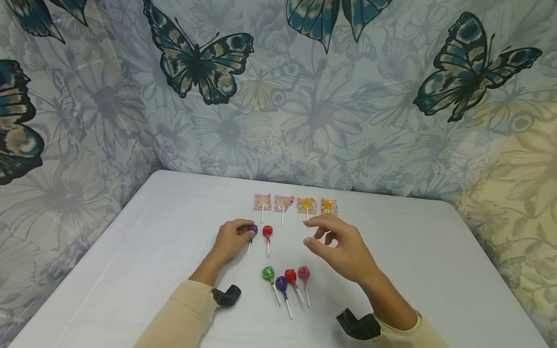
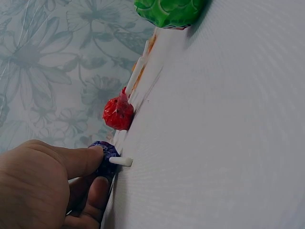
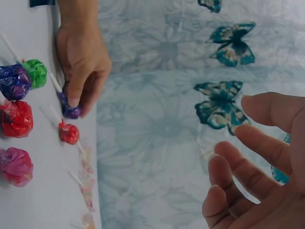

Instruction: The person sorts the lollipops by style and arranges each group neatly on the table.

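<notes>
My left hand (image 1: 232, 239) pinches the head of a purple-wrapped lollipop (image 2: 106, 157) between thumb and fingers, its white stick pointing toward me. Just right of it lies a red lollipop (image 1: 267, 231) on the white table. My right hand (image 1: 344, 245) hovers over the table with loosely bent fingers and nothing between them. Nearer to me lie a green lollipop (image 1: 268, 273), a second purple lollipop (image 1: 282, 284), another red lollipop (image 1: 290, 276) and a pink lollipop (image 1: 304, 273), with sticks toward me.
Behind the hands, a row of flat lollipops in clear wrappers runs across the table (image 1: 391, 251): pink-edged ones (image 1: 263, 201) on the left, orange ones (image 1: 306, 205) on the right. A butterfly-patterned cloth wall (image 1: 322, 116) rises beyond the table's far edge.
</notes>
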